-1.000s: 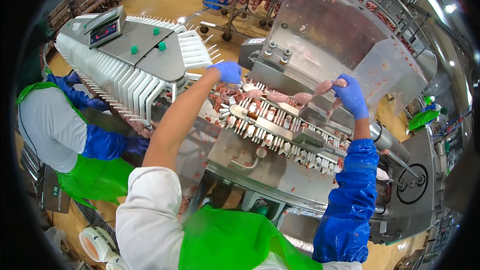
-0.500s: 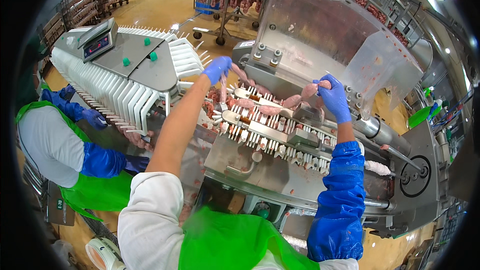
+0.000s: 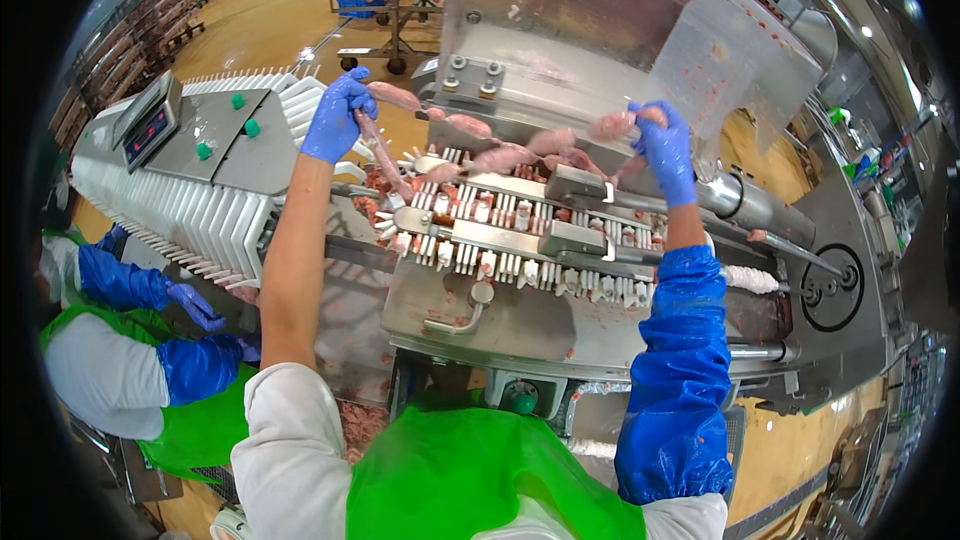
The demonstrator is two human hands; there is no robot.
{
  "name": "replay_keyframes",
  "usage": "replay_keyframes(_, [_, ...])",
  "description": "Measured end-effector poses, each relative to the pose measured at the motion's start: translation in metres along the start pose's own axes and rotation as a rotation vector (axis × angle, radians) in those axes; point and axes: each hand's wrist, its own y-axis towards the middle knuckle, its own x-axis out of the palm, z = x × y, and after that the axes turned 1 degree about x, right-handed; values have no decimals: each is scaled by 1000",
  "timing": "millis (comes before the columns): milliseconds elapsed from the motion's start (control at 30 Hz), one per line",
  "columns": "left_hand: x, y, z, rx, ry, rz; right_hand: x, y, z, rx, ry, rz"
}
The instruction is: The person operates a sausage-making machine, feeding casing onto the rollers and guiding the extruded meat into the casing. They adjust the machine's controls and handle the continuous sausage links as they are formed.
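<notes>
since the limp pink sausage links [image 3: 468, 126] likely need support above the white-pegged metal conveyor [image 3: 495, 238], our blue-gloved left hand [image 3: 343, 112] and right hand [image 3: 664, 147] curl fingers closed around them.

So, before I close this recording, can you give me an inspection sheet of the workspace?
Surface: steel ledge with a few meat specks.
Job's things: pale pink sausage links strung between both grips, over a conveyor with white pegs.
Clutter: meat scraps at the conveyor's left end; red specks on the clear guard.
Grips: left grip and right grip, blue-gloved, each closed on links.
Cables: nothing seen.
Surroundings: co-worker's blue sleeve at left, near a white-slatted rack topped by a digital scale; wheeled trolley behind.
</notes>
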Motion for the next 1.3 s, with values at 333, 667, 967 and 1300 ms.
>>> replay_keyframes(333, [7,-57,44,8,550,-146,-68,3,-160,-421,-1139,-263])
replay_keyframes(667, [28,-73,49,-111,1330,-312,-92,0,-231,-771,-1430,151])
replay_keyframes(967, [-7,-46,2,230,1424,-236,-16,-27,-280,-493,-870,-181])
replay_keyframes(1300, [-12,17,-19,105,333,-70,94,-25,-332,-435,-115,-812])
